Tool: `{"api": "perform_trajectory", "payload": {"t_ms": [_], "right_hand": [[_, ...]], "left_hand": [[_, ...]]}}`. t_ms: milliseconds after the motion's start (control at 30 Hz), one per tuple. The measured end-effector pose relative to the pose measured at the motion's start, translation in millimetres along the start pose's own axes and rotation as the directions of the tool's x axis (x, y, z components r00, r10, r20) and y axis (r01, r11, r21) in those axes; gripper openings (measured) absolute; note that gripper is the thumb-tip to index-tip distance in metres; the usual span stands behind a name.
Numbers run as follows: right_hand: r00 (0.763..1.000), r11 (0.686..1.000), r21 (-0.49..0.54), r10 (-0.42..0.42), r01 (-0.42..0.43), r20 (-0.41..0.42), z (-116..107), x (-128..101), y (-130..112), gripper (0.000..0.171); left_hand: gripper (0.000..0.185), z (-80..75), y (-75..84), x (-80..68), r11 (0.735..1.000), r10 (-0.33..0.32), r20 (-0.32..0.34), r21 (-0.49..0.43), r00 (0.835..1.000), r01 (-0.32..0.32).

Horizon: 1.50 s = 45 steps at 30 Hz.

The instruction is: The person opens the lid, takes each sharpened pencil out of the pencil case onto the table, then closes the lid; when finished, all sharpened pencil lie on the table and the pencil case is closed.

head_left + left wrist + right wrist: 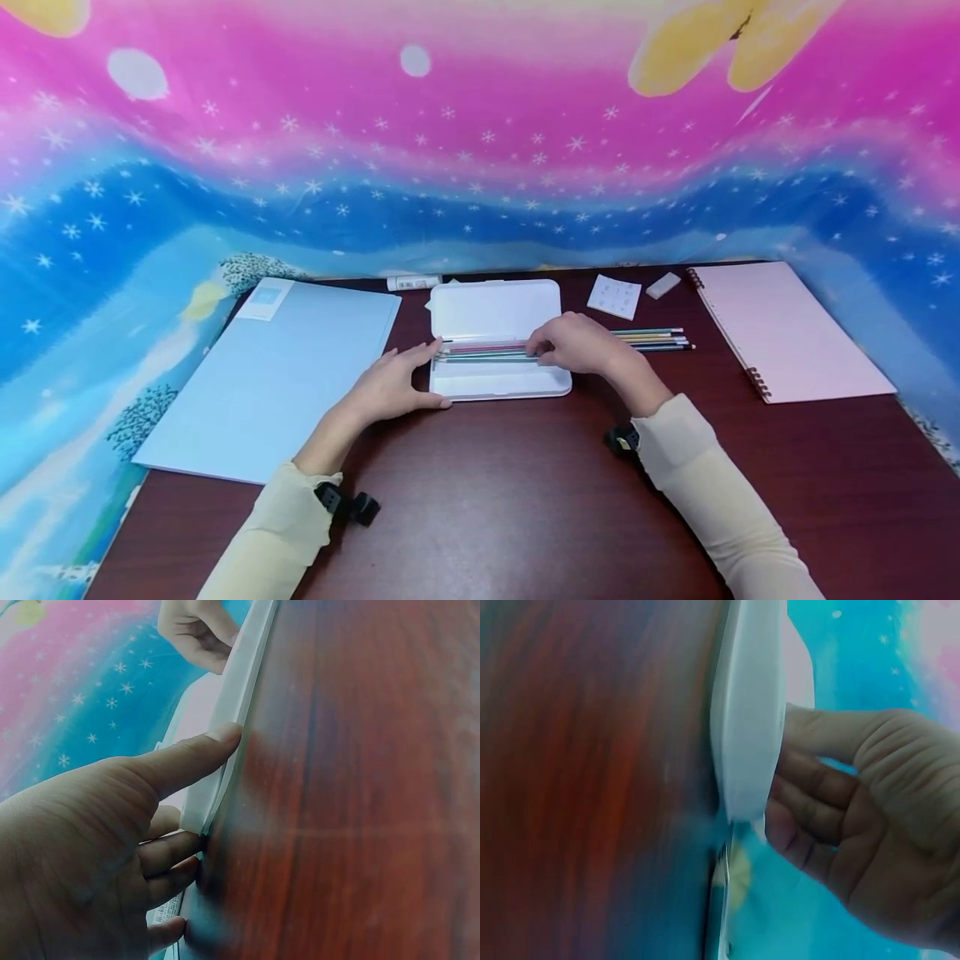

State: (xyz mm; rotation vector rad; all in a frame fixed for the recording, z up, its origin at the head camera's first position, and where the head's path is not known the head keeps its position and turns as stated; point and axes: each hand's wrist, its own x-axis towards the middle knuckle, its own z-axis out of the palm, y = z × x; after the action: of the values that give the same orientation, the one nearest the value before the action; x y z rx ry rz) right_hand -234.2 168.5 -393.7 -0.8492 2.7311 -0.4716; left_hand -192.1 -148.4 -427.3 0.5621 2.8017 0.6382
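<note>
A white pencil case [501,386] lies on the table with its lid [495,308] raised at the back. Several striped pencils [480,350] lie lengthwise inside it. My left hand [386,385] grips the case's left end; in the left wrist view its thumb rests on the front wall and the fingers are at the end. My right hand [581,343] reaches into the right part of the case, fingers curled, pinching a green pencil [495,360] by its right end. In the right wrist view the case wall [754,705] hides those fingertips.
More pencils [648,339] lie on the table right of the case. Behind them are a small printed card [614,297] and a white eraser [663,286]. A blue folder [277,383] lies left, a pink spiral notebook [795,333] right. A white tube [415,282] lies at the back edge.
</note>
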Motion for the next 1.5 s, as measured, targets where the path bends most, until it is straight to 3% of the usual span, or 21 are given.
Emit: {"api": "perform_trajectory", "payload": {"t_ms": [333,733,1067,1500], "right_hand": [[1.000,0.995,-0.104,-0.008,0.006,-0.017,4,6,-6,0.010],[0.985,0.992,0.087,-0.075,0.089,-0.154,-19,-18,29,0.011],[0.967,0.984,0.175,0.079,-0.037,-0.241,-37,-62,81,0.016],[0.937,0.943,0.263,0.267,-0.205,-0.227,-37,-113,126,0.016]], "left_hand": [[0.101,-2.2,1.4,0.1,1.000,0.008,-0.008,0.005,1.000,-0.008],[0.101,-2.3,3.3,1.6,1.000,0.023,-0.003,0.008,1.000,-0.023],[0.101,-3.4,3.8,0.1,1.000,0.023,-0.007,-0.001,1.000,-0.023],[0.100,-0.7,1.3,-1.5,1.000,0.010,-0.003,-0.005,1.000,-0.010]]}}
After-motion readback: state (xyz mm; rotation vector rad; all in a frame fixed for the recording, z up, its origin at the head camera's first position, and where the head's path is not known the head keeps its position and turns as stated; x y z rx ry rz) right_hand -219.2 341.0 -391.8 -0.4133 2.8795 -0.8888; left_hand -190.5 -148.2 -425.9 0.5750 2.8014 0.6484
